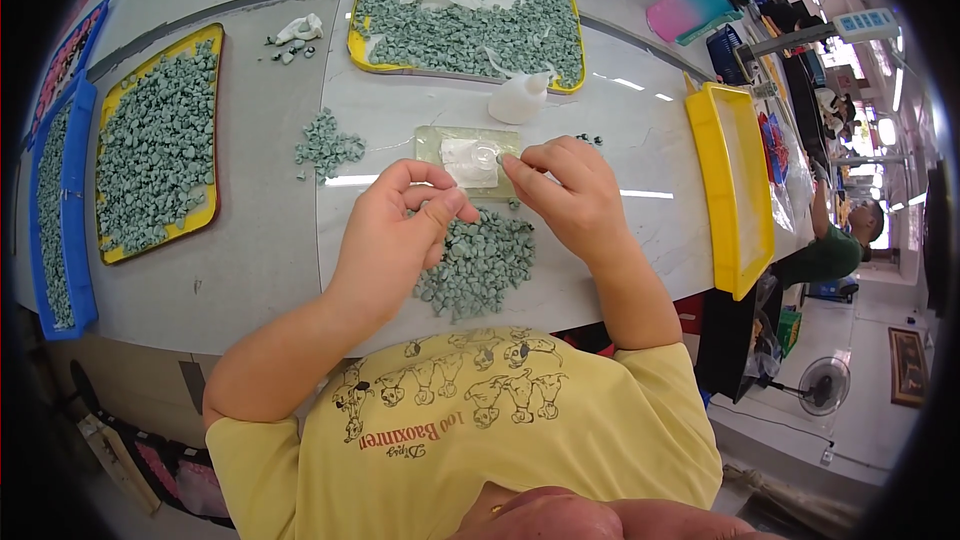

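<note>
My left hand [395, 225] is closed in a pinch over the left side of a pale green mat [427, 145]; what its fingertips hold, if anything, is too small to make out. My right hand [572, 190] pinches a small grey-green piece [502, 159] at the mat's right side. Between the hands, a white patch [470, 172] with a shiny clear spot lies on the mat. Just below it, a heap of grey-green pieces [478, 265] spreads on the table, partly behind my left hand. A white squeeze bottle [517, 100] stands beyond the mat.
A smaller pile of pieces [328, 145] lies at left. Yellow trays of pieces stand at the back [460, 20] and left [155, 140], beside a blue bin [62, 210]. A yellow tray [735, 190] edges the right side, near a pink-and-teal bottle [695, 8]. Another person [835, 245] is far right.
</note>
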### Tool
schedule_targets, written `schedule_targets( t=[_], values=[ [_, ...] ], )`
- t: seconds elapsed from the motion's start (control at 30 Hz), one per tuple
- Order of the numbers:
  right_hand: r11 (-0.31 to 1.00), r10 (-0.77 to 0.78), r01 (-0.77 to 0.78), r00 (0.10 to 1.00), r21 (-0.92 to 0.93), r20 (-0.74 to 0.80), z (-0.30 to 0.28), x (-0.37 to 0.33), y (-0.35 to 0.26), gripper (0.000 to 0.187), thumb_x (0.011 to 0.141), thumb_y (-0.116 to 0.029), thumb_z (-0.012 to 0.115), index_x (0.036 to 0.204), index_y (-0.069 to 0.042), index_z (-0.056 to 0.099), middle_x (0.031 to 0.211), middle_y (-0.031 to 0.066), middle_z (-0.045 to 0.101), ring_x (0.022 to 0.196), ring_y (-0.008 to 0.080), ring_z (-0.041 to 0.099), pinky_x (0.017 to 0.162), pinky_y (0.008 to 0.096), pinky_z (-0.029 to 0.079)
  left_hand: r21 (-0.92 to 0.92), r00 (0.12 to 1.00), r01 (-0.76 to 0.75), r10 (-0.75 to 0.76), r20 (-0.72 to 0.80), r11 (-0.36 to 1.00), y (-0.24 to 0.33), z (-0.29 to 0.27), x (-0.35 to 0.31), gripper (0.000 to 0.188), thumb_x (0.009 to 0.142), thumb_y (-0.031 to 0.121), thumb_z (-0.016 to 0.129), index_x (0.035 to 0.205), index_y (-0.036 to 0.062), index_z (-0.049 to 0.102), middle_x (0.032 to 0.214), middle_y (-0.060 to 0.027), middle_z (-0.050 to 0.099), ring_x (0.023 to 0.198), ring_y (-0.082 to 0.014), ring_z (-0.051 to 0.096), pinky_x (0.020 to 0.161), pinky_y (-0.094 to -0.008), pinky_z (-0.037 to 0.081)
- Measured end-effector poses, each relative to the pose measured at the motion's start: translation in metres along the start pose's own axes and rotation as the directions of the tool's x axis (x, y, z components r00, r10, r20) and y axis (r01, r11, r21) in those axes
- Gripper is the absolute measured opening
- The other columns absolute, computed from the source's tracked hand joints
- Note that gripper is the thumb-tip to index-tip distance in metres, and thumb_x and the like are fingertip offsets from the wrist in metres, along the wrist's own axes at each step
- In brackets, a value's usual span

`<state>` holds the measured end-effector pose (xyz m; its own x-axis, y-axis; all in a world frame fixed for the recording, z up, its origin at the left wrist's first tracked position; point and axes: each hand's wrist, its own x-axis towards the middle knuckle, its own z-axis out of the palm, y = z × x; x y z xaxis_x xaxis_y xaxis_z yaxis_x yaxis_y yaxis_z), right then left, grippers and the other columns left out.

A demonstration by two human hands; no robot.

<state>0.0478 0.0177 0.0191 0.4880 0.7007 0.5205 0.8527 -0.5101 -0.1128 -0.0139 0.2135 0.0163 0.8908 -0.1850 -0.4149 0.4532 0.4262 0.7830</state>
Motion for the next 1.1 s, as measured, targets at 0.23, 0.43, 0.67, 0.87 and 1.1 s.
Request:
schedule_targets(
  t=[0.23,0.43,0.67,0.87,1.1],
  values=[
    [0.991,-0.068,0.071,0.997,-0.114,0.026,0.005,0.007,-0.006,0.028,0.059,-0.006,0.058,0.086,-0.004,0.064,0.078,0.0033,0.056,0.068,0.018,0.055,0.055,0.0288,0.043,-0.02,0.999,-0.015,0.015,-0.031,1.0,0.002,-0.005,-0.002,0.014,0.086,0.008,0.054,0.097,-0.0001,0.051,0.082,-0.007,0.06,0.045,-0.0031,0.033,0.039,-0.0175,0.026],
    [0.989,-0.085,0.09,0.995,-0.118,0.049,0.009,0.009,-0.011,0.03,0.058,-0.006,0.059,0.087,-0.003,0.064,0.079,0.0035,0.056,0.069,0.0183,0.055,0.056,0.0291,0.044,-0.013,0.999,-0.003,0.002,-0.05,1.0,0.004,-0.009,-0.003,0.011,0.086,0.009,0.054,0.094,0.0009,0.051,0.08,-0.0052,0.059,0.045,-0.0031,0.032,0.039,-0.0177,0.025],
    [0.937,0.241,-0.213,0.968,0.275,-0.07,0.015,0.008,-0.023,0.013,0.069,0.001,0.064,0.082,-0.001,0.063,0.079,0.0062,0.056,0.067,0.0153,0.055,0.056,0.0248,0.043,-0.049,0.996,0.082,-0.08,0.031,0.995,0.002,-0.011,-0.007,0.023,0.093,0.025,0.045,0.083,0.004,0.047,0.064,0.0023,0.043,0.045,-0.0033,0.029,0.038,-0.0185,0.022],
    [0.088,0.649,-0.59,0.645,0.803,0.404,0.011,0.012,-0.038,0.004,0.08,-0.001,0.06,0.081,0.001,0.057,0.077,0.0041,0.054,0.065,0.009,0.05,0.058,0.0201,0.041,-0.179,0.988,0.135,-0.118,0.105,0.975,-0.002,-0.008,-0.007,0.023,0.094,0.024,0.043,0.084,0.0036,0.048,0.067,0.0019,0.043,0.048,-0.0039,0.027,0.04,-0.0185,0.022],
    [0.207,0.592,-0.498,0.749,0.842,0.297,0.016,0.009,-0.041,0.007,0.076,0.003,0.062,0.081,0.0,0.057,0.078,0.0042,0.054,0.066,0.0102,0.05,0.058,0.0211,0.041,-0.239,0.973,0.195,-0.155,0.173,0.951,-0.001,-0.01,-0.008,0.022,0.094,0.022,0.042,0.087,0.0016,0.049,0.068,0.0021,0.042,0.049,-0.0036,0.028,0.042,-0.0188,0.023]
  ],
)
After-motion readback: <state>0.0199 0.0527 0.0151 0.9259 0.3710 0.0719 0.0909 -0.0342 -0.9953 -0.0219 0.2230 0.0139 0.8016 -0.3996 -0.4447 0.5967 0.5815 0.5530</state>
